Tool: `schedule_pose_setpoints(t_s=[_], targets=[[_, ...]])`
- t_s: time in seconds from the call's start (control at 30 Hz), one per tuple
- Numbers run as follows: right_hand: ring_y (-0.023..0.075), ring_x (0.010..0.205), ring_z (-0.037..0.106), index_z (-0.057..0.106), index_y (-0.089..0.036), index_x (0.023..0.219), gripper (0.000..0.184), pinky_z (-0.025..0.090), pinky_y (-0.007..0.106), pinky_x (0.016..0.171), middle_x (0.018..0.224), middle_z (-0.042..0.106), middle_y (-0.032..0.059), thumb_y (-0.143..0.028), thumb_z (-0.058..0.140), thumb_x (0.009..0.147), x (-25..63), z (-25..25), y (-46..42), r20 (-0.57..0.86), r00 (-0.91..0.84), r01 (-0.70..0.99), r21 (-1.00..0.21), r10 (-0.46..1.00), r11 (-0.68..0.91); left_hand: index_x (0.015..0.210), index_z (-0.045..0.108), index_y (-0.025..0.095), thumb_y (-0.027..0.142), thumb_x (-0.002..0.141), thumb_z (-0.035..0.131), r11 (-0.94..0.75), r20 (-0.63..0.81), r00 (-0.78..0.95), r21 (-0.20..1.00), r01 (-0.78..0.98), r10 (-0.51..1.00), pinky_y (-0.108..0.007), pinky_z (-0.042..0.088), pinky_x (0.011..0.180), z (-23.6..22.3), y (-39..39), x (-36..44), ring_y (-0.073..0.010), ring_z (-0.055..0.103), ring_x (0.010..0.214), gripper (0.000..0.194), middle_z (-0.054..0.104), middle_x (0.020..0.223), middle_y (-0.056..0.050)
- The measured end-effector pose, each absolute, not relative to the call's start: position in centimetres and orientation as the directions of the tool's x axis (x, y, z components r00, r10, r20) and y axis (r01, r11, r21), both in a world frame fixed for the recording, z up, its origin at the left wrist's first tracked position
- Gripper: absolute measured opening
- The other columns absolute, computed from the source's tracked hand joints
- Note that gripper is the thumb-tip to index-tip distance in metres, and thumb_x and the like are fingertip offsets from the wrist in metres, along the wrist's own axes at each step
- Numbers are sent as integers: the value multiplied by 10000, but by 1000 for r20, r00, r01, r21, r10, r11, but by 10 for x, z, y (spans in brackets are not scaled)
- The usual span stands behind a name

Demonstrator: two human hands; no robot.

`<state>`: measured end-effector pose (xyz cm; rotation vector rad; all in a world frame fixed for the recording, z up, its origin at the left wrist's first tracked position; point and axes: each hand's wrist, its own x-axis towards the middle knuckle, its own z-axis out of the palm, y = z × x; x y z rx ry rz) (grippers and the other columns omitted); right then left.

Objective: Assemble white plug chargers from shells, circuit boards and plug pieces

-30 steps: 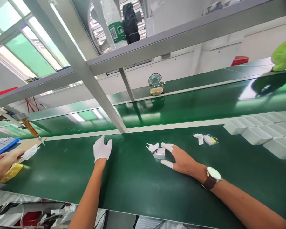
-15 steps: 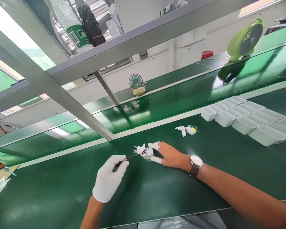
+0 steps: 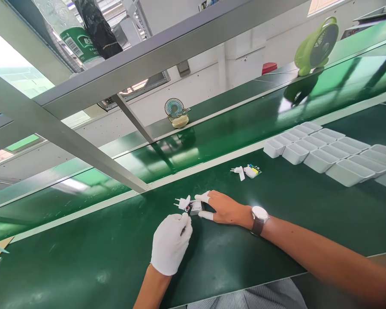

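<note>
A gloved left hand [image 3: 171,242] is pinching a thin dark tool, its tip touching a small white charger housing [image 3: 195,207] on the green table [image 3: 83,257]. The right hand [image 3: 227,209] is bracing the housing between lightly closed fingers [image 3: 203,197], best kept steady. A plug piece [image 3: 182,202] is lying just beside.

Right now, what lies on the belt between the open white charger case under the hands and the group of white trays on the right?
In the head view, between the charger case and the white trays lie a loose plug piece and a small circuit board part; otherwise bare green belt.
</note>
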<state>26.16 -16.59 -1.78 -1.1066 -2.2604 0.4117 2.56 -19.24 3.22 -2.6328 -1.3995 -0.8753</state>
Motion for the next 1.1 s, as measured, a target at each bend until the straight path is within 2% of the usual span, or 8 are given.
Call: schedule_pose_setpoints(t_s=[0.17,0.43,0.73,1.1], targets=[[272,958,636,531,-204,1412,498,530,405,857,1005,685,103,-432,604,975,262,-20,-165,386,-474,599,-516,791,612,859,666,327,209,958,457,-594,380,469,353,723,797,-361,537,616,28,-188,29,-211,628,696,259,610,676,-27],[280,965,652,526,-174,1424,525,535,427,887,1006,692,115,-433,612,975,262,-21,-165,402,-478,603,-496,781,625,883,670,349,160,905,517,-534,301,445,388,751,844,-393,570,642,29,-185,31,-233,649,760,244,639,727,-29],[288,977,659,520,-184,1431,528,538,430,873,1036,702,122,-417,626,969,262,-18,-165,392,-477,600,-509,787,617,899,665,360,214,933,500,-567,380,433,393,724,817,-378,571,590,32,-185,36,-219,632,719,223,582,667,-21],[289,988,654,525,-148,1425,539,542,447,909,1025,697,124,-419,629,971,262,-18,-166,386,-487,609,-493,784,621,886,660,353,194,922,502,-552,371,419,429,715,829,-408,598,634,30,-186,35,-227,645,741,227,625,707,-26]])
